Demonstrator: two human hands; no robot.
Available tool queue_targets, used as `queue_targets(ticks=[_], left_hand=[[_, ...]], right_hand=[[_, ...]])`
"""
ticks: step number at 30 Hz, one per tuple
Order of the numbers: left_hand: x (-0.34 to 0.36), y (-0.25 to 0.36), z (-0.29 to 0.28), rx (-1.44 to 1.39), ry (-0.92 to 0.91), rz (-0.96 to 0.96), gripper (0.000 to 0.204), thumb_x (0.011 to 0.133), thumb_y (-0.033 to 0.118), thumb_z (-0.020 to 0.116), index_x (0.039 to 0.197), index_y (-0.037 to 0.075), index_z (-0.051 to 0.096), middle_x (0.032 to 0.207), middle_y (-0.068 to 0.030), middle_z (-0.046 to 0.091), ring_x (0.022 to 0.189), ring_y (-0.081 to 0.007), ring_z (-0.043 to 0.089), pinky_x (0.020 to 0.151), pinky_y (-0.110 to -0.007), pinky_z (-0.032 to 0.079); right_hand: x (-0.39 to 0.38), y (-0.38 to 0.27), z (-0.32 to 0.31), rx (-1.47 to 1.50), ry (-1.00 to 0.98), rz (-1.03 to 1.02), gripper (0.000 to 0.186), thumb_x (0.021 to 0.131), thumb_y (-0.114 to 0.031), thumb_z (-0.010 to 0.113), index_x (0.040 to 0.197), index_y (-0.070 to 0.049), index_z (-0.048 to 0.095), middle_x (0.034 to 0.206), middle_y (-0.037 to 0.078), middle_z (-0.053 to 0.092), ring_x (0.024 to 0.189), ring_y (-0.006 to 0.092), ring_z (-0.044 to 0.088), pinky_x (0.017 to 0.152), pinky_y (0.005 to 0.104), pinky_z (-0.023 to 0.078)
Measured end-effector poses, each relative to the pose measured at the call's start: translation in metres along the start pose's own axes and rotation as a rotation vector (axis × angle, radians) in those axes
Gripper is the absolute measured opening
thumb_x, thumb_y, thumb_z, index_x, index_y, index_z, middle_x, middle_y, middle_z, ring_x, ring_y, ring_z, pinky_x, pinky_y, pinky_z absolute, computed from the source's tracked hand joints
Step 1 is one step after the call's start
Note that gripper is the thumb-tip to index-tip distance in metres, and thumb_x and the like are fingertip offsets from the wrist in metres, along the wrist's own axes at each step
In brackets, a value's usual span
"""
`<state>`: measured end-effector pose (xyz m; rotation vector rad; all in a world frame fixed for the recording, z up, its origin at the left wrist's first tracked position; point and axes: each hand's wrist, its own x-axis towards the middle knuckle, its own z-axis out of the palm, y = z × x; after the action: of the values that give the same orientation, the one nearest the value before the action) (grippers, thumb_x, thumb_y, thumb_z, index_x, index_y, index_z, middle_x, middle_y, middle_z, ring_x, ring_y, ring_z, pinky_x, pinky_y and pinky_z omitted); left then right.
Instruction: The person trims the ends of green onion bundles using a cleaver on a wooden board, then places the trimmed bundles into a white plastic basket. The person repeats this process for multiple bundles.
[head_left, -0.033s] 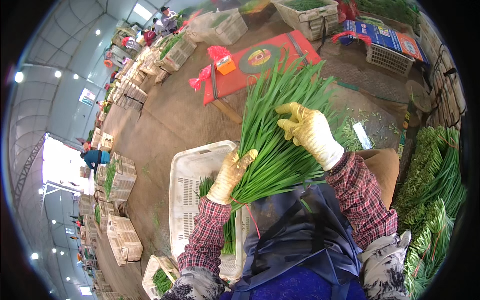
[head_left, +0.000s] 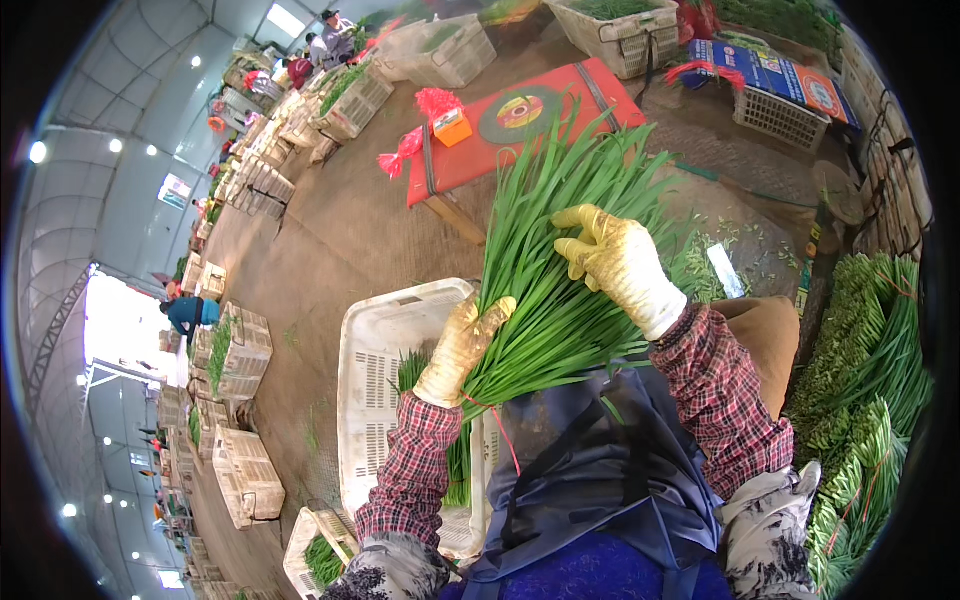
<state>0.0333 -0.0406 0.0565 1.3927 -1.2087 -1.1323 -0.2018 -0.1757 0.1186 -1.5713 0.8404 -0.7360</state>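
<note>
Opening out ahead and to the left across a broad brown floor point(head_left: 330, 220), with the freest room between the rows of pale crates point(head_left: 248, 490) and a low red table point(head_left: 450, 165). Narrowing on the right beside bundled greens point(head_left: 850, 360), stacked close to the right forearm point(head_left: 722, 400). Hemming in the left forearm point(head_left: 408, 470) with a large white crate point(head_left: 352, 370), standing just beside the dark apron point(head_left: 600, 470) on the lap.

Spreading farther off into a pale-walled hall point(head_left: 150, 215), with other people point(head_left: 188, 315) among the distant crates. Showing on the red tabletop a round disc design point(head_left: 520, 113) and, toward the left end, a small orange box point(head_left: 452, 127). Scattering green trimmings point(head_left: 706, 288) over the ground at the right, around a flat white piece point(head_left: 725, 270).

Holding a large bunch of green leaves point(head_left: 555, 290) over the lap, with the tips pointing up toward the table and hiding part of its near edge. Gripping the bunch near its lower end with the gloved left hand point(head_left: 462, 350), thumb across the leaves. Laying the gloved right hand point(head_left: 625, 265) over its right side, well apart from the left, fingers parted and slightly bent. Trailing a thin red string point(head_left: 508, 440) just below the left hand.
</note>
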Motion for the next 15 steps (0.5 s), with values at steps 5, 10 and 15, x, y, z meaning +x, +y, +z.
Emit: queue_targets(ticks=[5,10,15], left_hand=[[-0.003,0.004,0.006,0.189,0.018,0.008,0.034,0.097,0.006,0.054,0.131,0.002,0.052,0.122,-0.0043,0.062,0.110,-0.0127,0.058,0.094,-0.026,0.045],[-0.002,0.006,0.014,0.068,0.109,-0.004,0.027,0.095,0.009,0.059,0.121,0.001,0.059,0.110,-0.0053,0.066,0.099,-0.0129,0.060,0.085,-0.028,0.047],[-0.009,0.023,0.028,0.255,0.088,-0.008,0.046,0.091,0.019,0.066,0.132,0.003,0.052,0.116,-0.0151,0.066,0.104,-0.0233,0.061,0.091,-0.033,0.046]], right_hand=[[0.007,0.015,0.012,0.072,0.022,-0.021,0.016,0.088,-0.016,0.066,0.100,-0.006,0.065,0.062,0.004,0.061,0.052,0.0093,0.055,0.048,0.0243,0.044],[0.003,0.012,0.008,0.539,0.007,0.122,0.010,0.089,-0.014,0.064,0.088,-0.004,0.064,0.060,0.002,0.060,0.045,0.0074,0.047,0.043,0.0197,0.037],[-0.017,0.068,-0.055,0.957,0.243,-0.098,0.038,0.097,-0.035,0.055,0.113,-0.002,0.063,0.094,0.004,0.067,0.065,0.0069,0.055,0.054,0.0195,0.043]])
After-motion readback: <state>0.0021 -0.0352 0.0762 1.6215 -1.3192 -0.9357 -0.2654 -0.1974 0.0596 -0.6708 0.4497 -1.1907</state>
